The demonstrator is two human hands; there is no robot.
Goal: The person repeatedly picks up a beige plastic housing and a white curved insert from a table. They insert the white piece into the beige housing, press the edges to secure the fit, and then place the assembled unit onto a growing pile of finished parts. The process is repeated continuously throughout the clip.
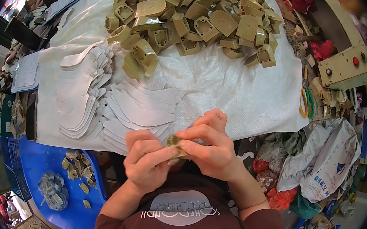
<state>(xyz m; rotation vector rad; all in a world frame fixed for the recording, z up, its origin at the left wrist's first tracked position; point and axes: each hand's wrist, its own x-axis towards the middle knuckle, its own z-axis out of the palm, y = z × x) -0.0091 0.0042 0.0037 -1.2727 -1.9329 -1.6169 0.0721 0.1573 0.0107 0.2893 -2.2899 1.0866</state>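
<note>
Close to my chest, over the near edge of the sheet, both hands hold one small olive piece (173, 141), which looks like a shoe heel. My left hand (147, 159) pinches it from the left, its fingers slightly blurred. From the other side my right hand (209, 145) grips it between thumb and fingers. Most of the piece is covered by my fingers. Beyond my hands, a heap of glossy olive shoe heels (223, 22) lies at the far side, several showing holes. Fanned white curved sheets (142, 103) lie just past my left hand, beside another stack of them (75, 98).
A white woven sheet (247, 99) covers the table. At lower left, a blue stool (79, 215) carries a bagged bundle (53, 190) and loose olive pieces (79, 166). Plastic bags (333, 157) crowd the right, below a beige control box (347, 67). Papers (27, 71) lie at left.
</note>
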